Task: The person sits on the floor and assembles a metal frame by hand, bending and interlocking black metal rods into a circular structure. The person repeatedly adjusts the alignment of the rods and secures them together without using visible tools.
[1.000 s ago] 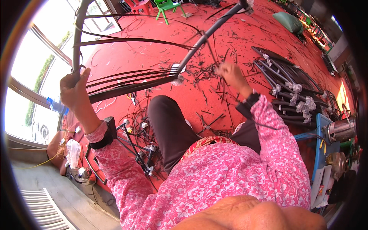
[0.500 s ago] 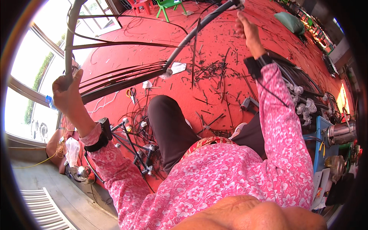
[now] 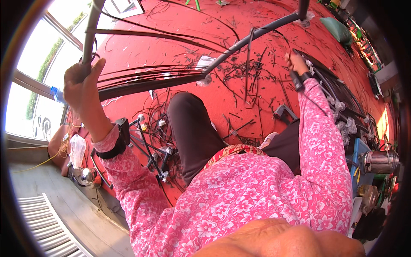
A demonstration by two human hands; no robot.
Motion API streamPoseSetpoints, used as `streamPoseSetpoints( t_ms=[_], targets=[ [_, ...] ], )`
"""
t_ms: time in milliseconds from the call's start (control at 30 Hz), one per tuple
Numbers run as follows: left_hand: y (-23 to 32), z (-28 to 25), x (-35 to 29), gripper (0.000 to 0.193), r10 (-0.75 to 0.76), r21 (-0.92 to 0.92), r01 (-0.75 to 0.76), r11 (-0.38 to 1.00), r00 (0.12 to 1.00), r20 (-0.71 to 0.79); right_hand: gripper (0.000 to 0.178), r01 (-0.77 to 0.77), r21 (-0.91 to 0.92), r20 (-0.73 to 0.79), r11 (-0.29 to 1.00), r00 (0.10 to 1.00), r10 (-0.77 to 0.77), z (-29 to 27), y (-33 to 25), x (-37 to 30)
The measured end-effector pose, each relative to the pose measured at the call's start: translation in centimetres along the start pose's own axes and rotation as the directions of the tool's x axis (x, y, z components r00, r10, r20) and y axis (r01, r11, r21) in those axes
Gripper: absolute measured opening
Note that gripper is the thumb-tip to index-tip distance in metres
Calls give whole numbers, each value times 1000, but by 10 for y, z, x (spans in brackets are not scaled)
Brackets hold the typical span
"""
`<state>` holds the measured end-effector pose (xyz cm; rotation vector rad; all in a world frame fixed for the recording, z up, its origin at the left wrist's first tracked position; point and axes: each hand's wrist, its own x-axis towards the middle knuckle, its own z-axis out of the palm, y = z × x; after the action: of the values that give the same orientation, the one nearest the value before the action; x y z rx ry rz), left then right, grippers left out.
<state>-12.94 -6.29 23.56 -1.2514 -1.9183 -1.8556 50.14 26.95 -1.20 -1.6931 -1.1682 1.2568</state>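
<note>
My left hand (image 3: 84,88) is wrapped round an upright grey tube of a metal frame (image 3: 261,33), which looks like a chair frame. Plastic caps cover some of its corners. Several dark flat straps (image 3: 154,72) run across between its tubes, bunched close together near the bottom bar. Off to the right of the frame, my right hand (image 3: 297,64) is closed, pinching the end of a thin dark strip (image 3: 283,37) that curves back to the frame's tube. Another length of strap dangles from that tube.
Dark strip offcuts (image 3: 257,64) litter the red floor (image 3: 171,25). More frames with wrapped ends lie at my left (image 3: 150,150) and right (image 3: 338,107). A metal pot (image 3: 381,162) sits beside a blue crate (image 3: 358,156) at the right. A green sack (image 3: 336,30) lies farther back.
My right hand has moved down and right, away from the tube, and closed from open fingers onto the strip. The frame has shifted rightward in view, with my left hand still on it.
</note>
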Motion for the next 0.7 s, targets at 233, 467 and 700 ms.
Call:
streamPoseSetpoints(
  t_ms=[233, 467, 700],
  targets=[
    [1, 34, -12, 52, 59, 127, -67, 990, 996, 66, 27, 257, 405, -502, 877, 865, -21, 37, 52, -48],
    [10, 107, -57, 45, 78, 200, -126, 972, 970, 229, 26, 577, 469, -453, 669, 807, -379, 93, -54, -156],
    [20, 158, -99, 37, 12, 339, -140, 930, 936, 352, 26, 740, 275, -91, 613, 655, -750, 176, -115, -241]
  ],
)
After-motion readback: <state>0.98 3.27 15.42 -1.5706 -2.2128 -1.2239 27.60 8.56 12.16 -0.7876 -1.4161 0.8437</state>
